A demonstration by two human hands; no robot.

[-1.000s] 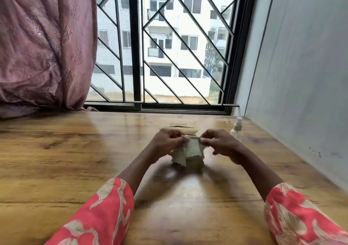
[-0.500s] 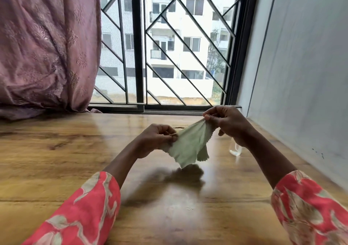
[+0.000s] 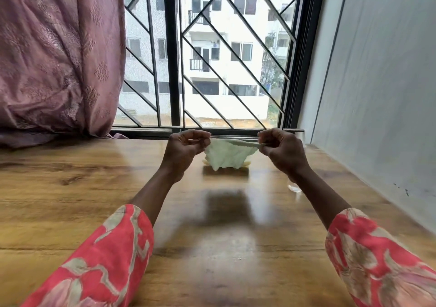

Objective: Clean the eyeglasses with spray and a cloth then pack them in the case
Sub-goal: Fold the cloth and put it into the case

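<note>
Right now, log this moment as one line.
stage: unfolding cloth | left hand: pinching cloth | right hand: pinching cloth | cloth: stretched above table | eyeglasses: not visible

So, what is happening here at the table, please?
A person is holding a pale green cloth stretched between both hands above a wooden table. The left hand pinches one corner and the right hand the other, so the cloth hangs open in the air. A pale case lies on the table behind it, mostly hidden. The base of a clear bottle shows beside the right wrist. No eyeglasses are visible.
</note>
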